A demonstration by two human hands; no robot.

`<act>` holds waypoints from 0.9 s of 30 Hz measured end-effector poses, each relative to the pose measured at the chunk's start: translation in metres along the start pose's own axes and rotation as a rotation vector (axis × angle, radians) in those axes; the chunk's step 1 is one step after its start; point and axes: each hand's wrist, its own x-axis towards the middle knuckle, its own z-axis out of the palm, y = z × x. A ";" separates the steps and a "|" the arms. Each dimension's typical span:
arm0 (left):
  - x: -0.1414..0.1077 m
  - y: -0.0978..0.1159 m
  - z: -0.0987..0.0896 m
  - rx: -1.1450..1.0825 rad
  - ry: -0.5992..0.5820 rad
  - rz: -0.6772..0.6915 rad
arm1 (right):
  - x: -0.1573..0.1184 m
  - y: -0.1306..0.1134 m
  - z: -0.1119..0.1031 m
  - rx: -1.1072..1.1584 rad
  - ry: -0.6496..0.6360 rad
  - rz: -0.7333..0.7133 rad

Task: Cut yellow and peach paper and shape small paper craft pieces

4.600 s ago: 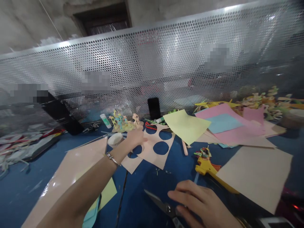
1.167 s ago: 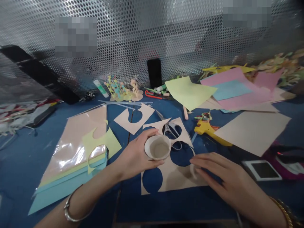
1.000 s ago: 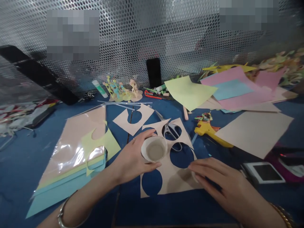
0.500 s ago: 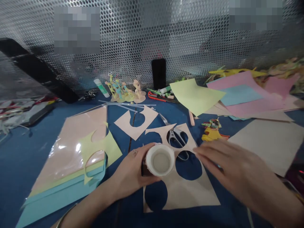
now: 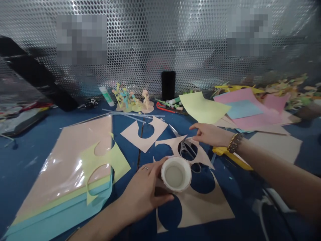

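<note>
My left hand (image 5: 142, 189) is wrapped round a white round cup (image 5: 176, 174) with a ridged rim, above a pale pink sheet (image 5: 208, 204) with round holes cut in it. Scissors (image 5: 188, 149) lie behind the cup, partly under and partly showing through the cut paper. My right hand (image 5: 209, 133) hovers over the upper right corner of that paper, beside the scissors, its fingers partly bent and apart, with nothing seen in them. A smaller cut pink piece (image 5: 144, 142) lies further back.
At left, a clear sleeve of coloured sheets (image 5: 75, 144) lies under a cut yellow-green piece (image 5: 120, 164). Behind stand a glue stick (image 5: 107, 96), small paper figures (image 5: 126, 100) and a black phone (image 5: 168, 85). A red cutter (image 5: 165, 107) and coloured papers (image 5: 204, 108) lie at back right.
My right hand has moved forward and left, towards the scissors. My left hand and the cup sit slightly lower and further right in view. The camera view has shifted a little.
</note>
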 end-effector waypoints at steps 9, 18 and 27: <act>-0.001 -0.002 0.000 -0.039 -0.008 0.011 | -0.016 -0.012 -0.004 0.191 -0.153 -0.067; -0.001 0.001 -0.002 -0.055 -0.004 0.020 | -0.021 -0.029 0.023 -0.197 0.035 -0.033; 0.000 0.001 -0.001 -0.064 0.005 0.010 | -0.014 -0.046 0.018 -0.357 0.066 -0.017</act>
